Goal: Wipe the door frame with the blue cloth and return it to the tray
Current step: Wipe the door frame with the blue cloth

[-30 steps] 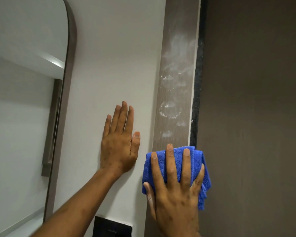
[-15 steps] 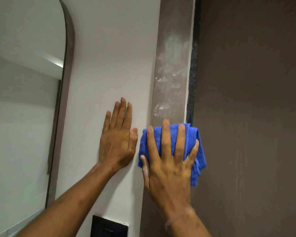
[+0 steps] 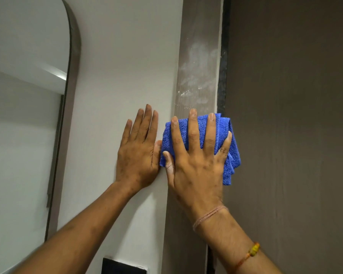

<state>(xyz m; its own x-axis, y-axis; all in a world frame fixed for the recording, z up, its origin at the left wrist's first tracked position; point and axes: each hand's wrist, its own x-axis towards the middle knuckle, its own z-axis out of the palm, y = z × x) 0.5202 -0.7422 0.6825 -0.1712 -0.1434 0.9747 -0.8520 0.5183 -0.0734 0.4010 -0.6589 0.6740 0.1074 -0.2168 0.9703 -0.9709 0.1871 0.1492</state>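
A folded blue cloth (image 3: 231,147) is pressed flat against the brown door frame (image 3: 198,56) by my right hand (image 3: 196,161), fingers spread over it. White smudges (image 3: 196,76) mark the frame just above the cloth. My left hand (image 3: 139,151) lies flat on the white wall (image 3: 127,66) beside the frame, fingers together, its thumb touching the cloth's left edge. No tray is in view.
A dark brown door (image 3: 295,115) fills the right side. A tall arched mirror (image 3: 24,115) with a dark rim hangs on the wall at left. A black switch plate (image 3: 123,266) sits low on the wall between my forearms.
My right hand has slid the cloth up the frame, covering the lower smudges. My left hand stays on the wall.
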